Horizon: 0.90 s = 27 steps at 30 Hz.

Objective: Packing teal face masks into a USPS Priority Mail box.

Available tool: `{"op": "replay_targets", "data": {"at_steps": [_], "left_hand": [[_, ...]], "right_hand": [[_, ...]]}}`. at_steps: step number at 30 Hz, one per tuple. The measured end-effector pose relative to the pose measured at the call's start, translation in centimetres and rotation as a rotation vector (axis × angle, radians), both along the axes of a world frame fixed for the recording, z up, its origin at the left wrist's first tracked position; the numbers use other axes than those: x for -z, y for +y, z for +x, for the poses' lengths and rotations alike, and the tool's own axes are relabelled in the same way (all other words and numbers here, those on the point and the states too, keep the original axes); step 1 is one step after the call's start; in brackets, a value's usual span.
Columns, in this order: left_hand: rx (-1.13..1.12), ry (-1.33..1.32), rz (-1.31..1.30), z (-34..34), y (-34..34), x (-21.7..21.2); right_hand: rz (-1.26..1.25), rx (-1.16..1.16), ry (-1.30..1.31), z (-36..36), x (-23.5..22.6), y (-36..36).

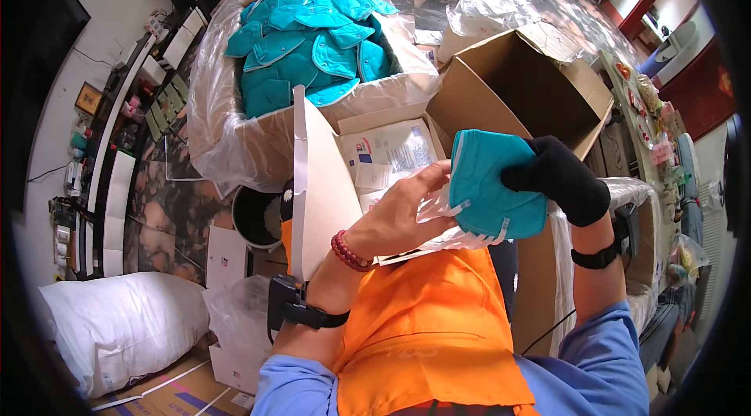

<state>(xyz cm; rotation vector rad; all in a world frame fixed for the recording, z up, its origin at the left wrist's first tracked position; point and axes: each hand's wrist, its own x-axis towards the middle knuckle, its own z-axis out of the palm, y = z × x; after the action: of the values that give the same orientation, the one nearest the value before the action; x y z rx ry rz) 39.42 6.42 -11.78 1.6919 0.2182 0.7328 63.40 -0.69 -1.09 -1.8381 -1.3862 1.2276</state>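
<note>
1. Nearest us we see an orange apron (426, 330) over blue sleeves, with both forearms rising from the lower edge
2. Our left hand (403, 213), bare with a red bead bracelet (350, 252) at the wrist, grips white plastic wrapping (438, 220) that sits against a teal face mask (493, 181)
3. Our right hand (559, 177) wears a black glove and pinches the mask's right edge (its fingers are closed on the fabric)
4. The mask is held up in the air between both hands, above an open small carton (383, 150) of packaged sheets
5. Behind stands a large plastic-lined box (313, 48) heaped with more teal masks; an empty cardboard box (524, 87) lies just beside it to the right
</note>
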Motion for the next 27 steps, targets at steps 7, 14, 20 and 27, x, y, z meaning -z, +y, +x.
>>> {"op": "replay_targets", "data": {"at_steps": [7, 14, 20, 27], "left_hand": [[0.003, 0.370, -0.127, -2.5, 0.4, 1.6], [-0.034, 0.361, -0.163, -5.1, 0.0, 4.7], [-0.036, 0.371, -0.206, -4.5, -0.2, 4.5], [0.018, 0.450, -0.308, -4.3, -1.4, 2.6]], "right_hand": [[0.071, 0.099, 0.180, 4.7, 0.7, -0.4], [0.182, 0.204, 0.335, 6.3, 1.7, -1.7], [0.250, 0.209, 0.482, 6.0, 2.6, -2.3], [0.213, 0.195, 0.572, 5.3, 3.4, -2.3]]}}
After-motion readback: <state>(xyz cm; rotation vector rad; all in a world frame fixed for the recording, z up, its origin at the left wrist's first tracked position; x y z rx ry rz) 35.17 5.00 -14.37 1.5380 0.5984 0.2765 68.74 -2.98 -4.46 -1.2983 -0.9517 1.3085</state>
